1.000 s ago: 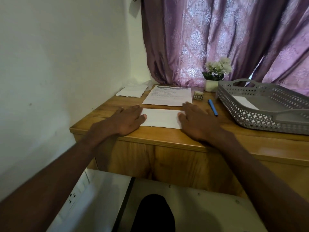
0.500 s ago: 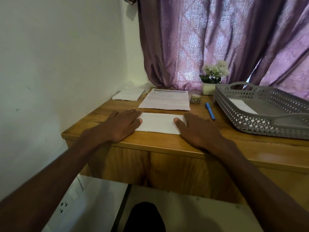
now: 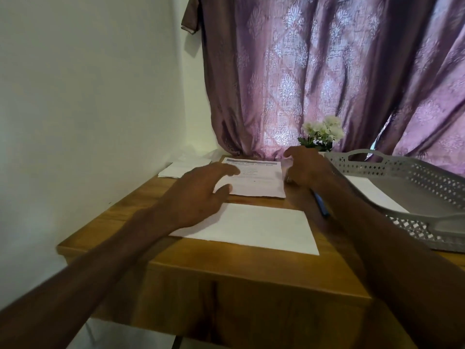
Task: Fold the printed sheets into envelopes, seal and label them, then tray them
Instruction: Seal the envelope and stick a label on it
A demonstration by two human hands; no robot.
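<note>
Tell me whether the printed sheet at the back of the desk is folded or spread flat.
Spread flat: the printed sheet lies open on the desk, header and text lines showing, no crease visible.

Tray (image 3: 402,170) blocks rt; wall (image 3: 88,109) hems left.

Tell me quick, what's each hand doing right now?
Left hand: open, fingers spread over the printed sheet, holding nothing.
Right hand: fingers curled at the sheet's right edge; a grip cannot be told.
</note>
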